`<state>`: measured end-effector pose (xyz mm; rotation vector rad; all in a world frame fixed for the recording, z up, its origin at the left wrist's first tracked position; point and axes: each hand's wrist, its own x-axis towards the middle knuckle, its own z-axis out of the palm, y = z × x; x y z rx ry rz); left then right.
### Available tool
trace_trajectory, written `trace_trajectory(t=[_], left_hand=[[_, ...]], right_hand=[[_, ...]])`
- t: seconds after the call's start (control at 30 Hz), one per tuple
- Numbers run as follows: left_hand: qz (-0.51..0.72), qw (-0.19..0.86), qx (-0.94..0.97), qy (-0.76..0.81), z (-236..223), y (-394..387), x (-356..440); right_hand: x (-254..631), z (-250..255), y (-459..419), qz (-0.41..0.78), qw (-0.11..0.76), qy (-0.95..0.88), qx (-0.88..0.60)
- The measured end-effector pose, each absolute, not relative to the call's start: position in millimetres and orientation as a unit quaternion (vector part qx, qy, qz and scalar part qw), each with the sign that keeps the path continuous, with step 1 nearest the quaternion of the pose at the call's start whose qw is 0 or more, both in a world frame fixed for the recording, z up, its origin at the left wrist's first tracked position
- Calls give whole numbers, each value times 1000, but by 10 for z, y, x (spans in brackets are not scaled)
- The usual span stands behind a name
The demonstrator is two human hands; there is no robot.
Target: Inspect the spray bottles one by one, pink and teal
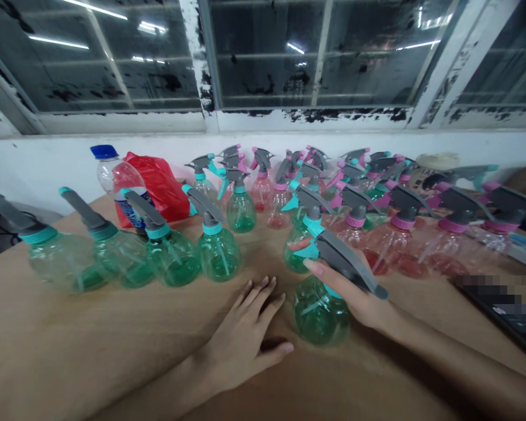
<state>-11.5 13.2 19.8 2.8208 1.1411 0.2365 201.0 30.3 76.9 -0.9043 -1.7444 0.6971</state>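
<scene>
My right hand (355,286) is wrapped round the neck of a green spray bottle (319,316) with a grey and turquoise trigger head, at the right of centre. That bottle looks slightly tilted, and whether its base touches the table cannot be made out. Palm down on the wooden table (158,345), my left hand (245,333) lies with its fingers spread, holding nothing, to the left of this bottle. Beyond the left hand stands another green spray bottle (220,254), the nearest of a row of green ones reaching to the left edge.
Pink spray bottles (390,240) line the right side, with more pink and green ones behind. A clear plastic bottle (109,172) with a blue cap and a red plastic bag (158,187) stand at the back left. A dark phone (504,310) lies at the right, beneath the windows (263,70).
</scene>
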Motion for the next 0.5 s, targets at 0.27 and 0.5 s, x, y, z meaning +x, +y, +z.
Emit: trace_trajectory(t=[0.27, 0.5], left_hand=[[77, 41, 924, 372, 158, 134, -126], [78, 41, 924, 373, 164, 134, -133]], right_hand=[[2030, 759, 293, 275, 478, -735, -395], [2001, 781, 290, 301, 505, -718, -374]])
